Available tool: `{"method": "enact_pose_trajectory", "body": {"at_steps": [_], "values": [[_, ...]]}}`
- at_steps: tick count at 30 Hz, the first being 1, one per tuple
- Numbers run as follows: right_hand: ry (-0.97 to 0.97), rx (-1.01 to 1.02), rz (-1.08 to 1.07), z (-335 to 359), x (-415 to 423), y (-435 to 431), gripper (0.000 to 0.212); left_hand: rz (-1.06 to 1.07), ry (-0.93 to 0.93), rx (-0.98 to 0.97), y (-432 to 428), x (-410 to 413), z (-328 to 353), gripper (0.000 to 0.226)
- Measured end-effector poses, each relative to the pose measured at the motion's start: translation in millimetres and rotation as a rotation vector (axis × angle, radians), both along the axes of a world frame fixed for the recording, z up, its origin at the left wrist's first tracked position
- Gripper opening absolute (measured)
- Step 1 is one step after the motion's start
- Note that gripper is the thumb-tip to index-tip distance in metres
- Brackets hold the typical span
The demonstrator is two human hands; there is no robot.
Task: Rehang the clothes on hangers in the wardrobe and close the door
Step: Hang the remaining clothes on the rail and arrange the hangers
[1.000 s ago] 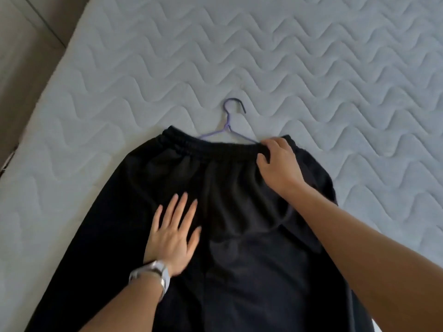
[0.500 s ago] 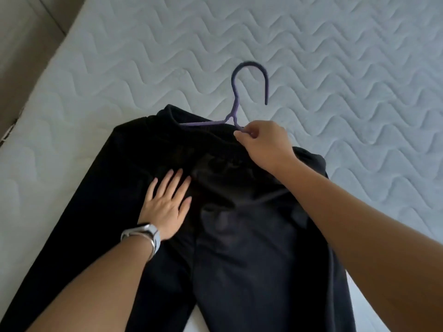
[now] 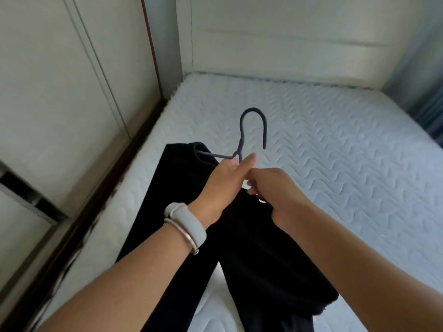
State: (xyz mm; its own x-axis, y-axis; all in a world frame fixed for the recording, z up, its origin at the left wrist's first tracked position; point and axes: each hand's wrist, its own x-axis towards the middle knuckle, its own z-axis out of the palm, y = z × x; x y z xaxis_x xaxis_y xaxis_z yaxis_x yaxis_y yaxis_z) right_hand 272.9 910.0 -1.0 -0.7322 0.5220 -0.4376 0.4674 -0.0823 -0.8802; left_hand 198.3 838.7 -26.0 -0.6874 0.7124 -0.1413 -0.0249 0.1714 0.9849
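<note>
Black trousers (image 3: 254, 255) hang on a purple hanger (image 3: 249, 130) lifted above the white mattress (image 3: 335, 144). The hook points up and the waistband drapes over the hanger's arms. My left hand (image 3: 225, 180), with a white watch on the wrist, grips the hanger at its neck. Just to the right, my right hand (image 3: 275, 190) is closed on the trousers' waistband and the hanger's right arm beneath it. The trouser legs trail down onto the mattress toward me.
Pale wardrobe panels (image 3: 60, 104) stand along the left, with a dark gap at the far left edge. A padded headboard (image 3: 299, 37) closes the far end of the bed. Grey curtain fabric (image 3: 434, 111) shows at the right edge.
The trousers and hanger rose off the mattress. My left hand left the fabric and took the hanger's neck; my right hand shifted to the waistband. The view tilted up toward the headboard.
</note>
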Motion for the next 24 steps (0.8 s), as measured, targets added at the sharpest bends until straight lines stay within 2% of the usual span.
{"method": "enact_pose_trajectory", "body": {"at_steps": [2,4,8,11,15,17,20,22,24], "values": [[0.118,0.043,0.033,45,19,-26,0.024,0.061,-0.010,0.029,-14,15,46,0.034],[0.195,0.082,0.074,88,33,-48,0.025,0.091,0.091,-0.012,-33,22,91,0.033],[0.375,0.156,0.139,164,60,-77,0.019,0.100,0.495,-0.194,-76,26,179,0.024],[0.493,0.374,0.185,203,72,-91,0.022,0.007,0.686,-0.243,-115,37,242,0.015],[0.573,0.718,0.146,241,76,-98,0.026,-0.058,0.858,-0.385,-175,56,309,0.021],[0.647,0.963,0.172,264,76,-107,0.034,-0.020,0.974,-0.478,-205,67,336,0.018],[0.741,1.232,0.382,301,69,-137,0.042,0.070,1.074,-0.519,-246,87,365,0.017],[0.731,1.335,0.491,322,66,-166,0.030,0.153,1.117,-0.492,-274,101,379,0.014],[0.805,1.336,0.521,340,67,-196,0.027,0.264,1.148,-0.439,-305,114,392,0.016]]}}
